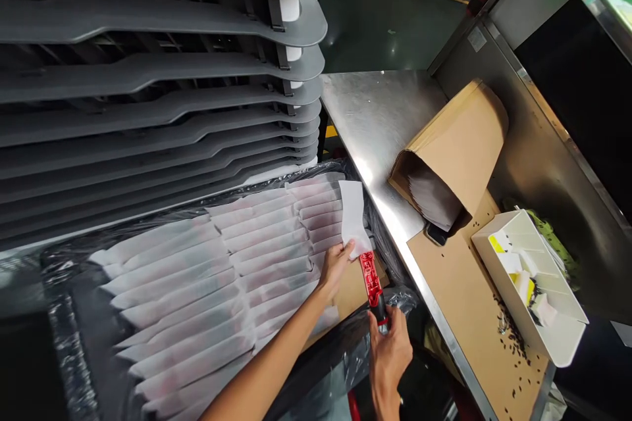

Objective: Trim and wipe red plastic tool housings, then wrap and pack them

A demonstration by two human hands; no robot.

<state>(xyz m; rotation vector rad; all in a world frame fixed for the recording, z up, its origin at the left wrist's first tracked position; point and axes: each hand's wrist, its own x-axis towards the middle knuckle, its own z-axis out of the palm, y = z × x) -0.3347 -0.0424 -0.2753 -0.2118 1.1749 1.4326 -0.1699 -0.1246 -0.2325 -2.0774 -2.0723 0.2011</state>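
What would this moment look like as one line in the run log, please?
left hand: white paper | right hand: red tool | nearby: paper-wrapped items

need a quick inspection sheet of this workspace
surface: steel table with a cardboard sheet on it, scattered with dark specks
job's things: red tool with a black handle; paper sheet at its head; rows of paper-wrapped items on black plastic
clutter: carton on its side with paper inside; white tray of white and yellow pieces; phone by the carton
hands: left hand pinches the paper against the tool; right hand grips the handle
cables: nothing seen
surroundings: stacked grey racks; dark floor with a yellow line
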